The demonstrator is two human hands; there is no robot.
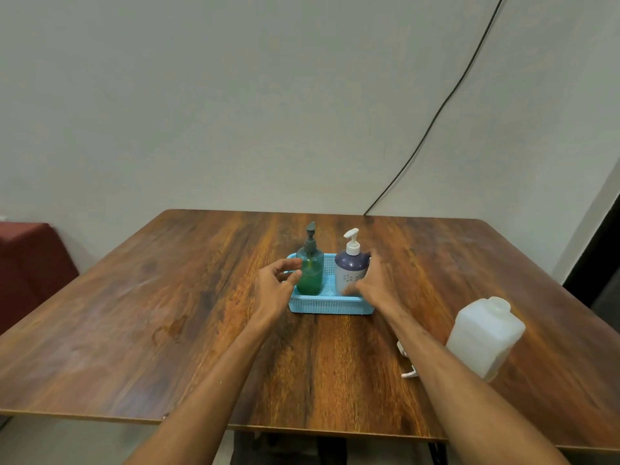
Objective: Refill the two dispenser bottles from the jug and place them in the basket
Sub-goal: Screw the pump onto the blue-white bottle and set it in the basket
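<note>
A light blue mesh basket [330, 304] sits mid-table. Two pump bottles stand upright inside it: a green translucent bottle [310, 273] with a grey pump on the left, and a purple-and-white bottle [349, 270] with a white pump on the right. My left hand [276, 283] hovers at the green bottle's left side, fingers apart and curled, fingertips just short of it. My right hand [375, 280] wraps the purple-and-white bottle from the right, thumb across its lower front. A white plastic jug [483, 333] stands near the table's right side, beside my right forearm.
The wooden table [167, 313] ends at a near edge close to my elbows. Small white plastic pieces [407, 364] lie partly hidden under my right forearm. A dark red seat [30, 263] stands left; a black cable [436, 115] runs down the wall.
</note>
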